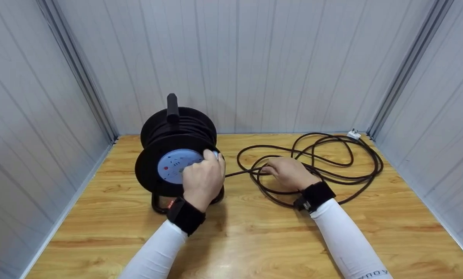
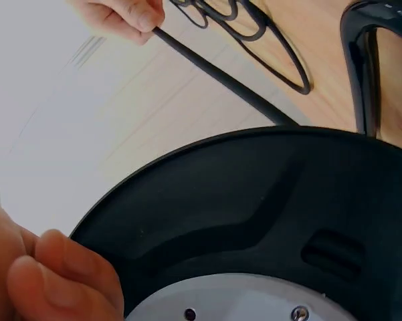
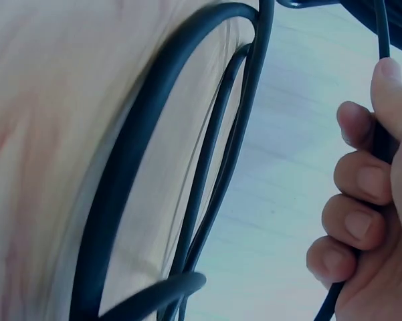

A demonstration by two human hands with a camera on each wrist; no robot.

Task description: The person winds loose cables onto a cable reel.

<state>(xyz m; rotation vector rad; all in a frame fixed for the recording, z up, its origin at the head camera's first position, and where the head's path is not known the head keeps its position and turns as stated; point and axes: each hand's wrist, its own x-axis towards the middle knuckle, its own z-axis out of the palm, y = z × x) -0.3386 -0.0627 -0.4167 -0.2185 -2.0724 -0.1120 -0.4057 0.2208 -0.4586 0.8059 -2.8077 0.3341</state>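
Your left hand [image 1: 203,178] gripped the knob [image 1: 215,154] on the reel [image 1: 148,168]; your right hand [image 1: 289,172] curled round the cable [image 2: 221,73], straight from the reel, which stood at the surface's [image 1: 254,244] left. Loose loops [image 3: 112,187] and plug [image 1: 354,135] lay rightward. Light, even tension and untangled loops seemed wisest.

- Pale, streaked back wall [image 1: 251,69] between matching side walls [image 1: 18,135]
- Grey strips [image 1: 408,68] along both rear corners
- Yellowish wood-grained counter [image 1: 270,240], faintly reflecting light
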